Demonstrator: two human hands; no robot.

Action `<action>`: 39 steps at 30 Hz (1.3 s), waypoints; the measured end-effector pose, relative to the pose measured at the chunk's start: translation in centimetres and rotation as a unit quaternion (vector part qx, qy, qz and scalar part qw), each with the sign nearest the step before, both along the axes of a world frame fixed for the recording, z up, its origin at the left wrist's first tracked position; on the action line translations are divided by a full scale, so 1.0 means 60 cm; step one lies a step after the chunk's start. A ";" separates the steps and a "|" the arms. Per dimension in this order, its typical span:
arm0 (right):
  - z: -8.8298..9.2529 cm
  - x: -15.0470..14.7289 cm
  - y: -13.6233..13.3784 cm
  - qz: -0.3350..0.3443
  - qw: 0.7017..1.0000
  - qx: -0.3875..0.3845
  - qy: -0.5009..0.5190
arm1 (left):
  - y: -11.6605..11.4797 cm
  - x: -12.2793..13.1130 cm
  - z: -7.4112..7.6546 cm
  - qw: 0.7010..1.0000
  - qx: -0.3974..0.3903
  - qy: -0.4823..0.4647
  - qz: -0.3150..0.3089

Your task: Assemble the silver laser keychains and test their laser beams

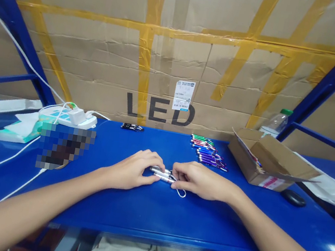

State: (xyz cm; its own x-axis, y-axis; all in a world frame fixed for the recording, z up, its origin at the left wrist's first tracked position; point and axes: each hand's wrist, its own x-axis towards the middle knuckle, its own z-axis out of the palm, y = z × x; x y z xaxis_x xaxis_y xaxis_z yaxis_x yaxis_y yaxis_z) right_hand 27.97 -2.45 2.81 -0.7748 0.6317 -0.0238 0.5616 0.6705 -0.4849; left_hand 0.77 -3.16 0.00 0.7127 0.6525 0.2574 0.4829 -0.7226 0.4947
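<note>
Several silver pen-shaped keychain lights [163, 176] lie side by side on the blue table in front of me. My left hand [136, 171] pinches their left ends between thumb and fingers. At their right ends, the curled fingers of my right hand [198, 180] close on the clips, partly hiding them. A pale cord loop [182, 194] sticks out below my right fingers. Beyond my right hand lies a column of similar green, red, blue and purple keychain lights [208, 153]. A small group of black ones [132, 127] rests at the table's back edge.
At right stand an open cardboard box [273, 161], a black computer mouse [293, 198] and a green-capped bottle [276, 122]. At left are a power strip [90, 121], a tissue pack [20, 130], white cables and a blurred dark object [68, 149]. A large carton stands behind.
</note>
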 end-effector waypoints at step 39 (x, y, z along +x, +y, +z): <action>0.008 0.065 0.044 -0.293 0.894 0.225 -0.252 | 0.131 -0.117 -0.012 0.921 0.145 0.096 0.349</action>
State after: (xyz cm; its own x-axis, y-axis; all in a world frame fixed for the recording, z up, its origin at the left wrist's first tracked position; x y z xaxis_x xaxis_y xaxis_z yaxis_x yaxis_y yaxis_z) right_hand 31.87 0.19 3.29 -0.2709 0.9591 0.0823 0.9514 0.2537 0.1745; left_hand -6.27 4.71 -0.75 0.1962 0.8922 0.4068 0.9381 -0.2915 0.1869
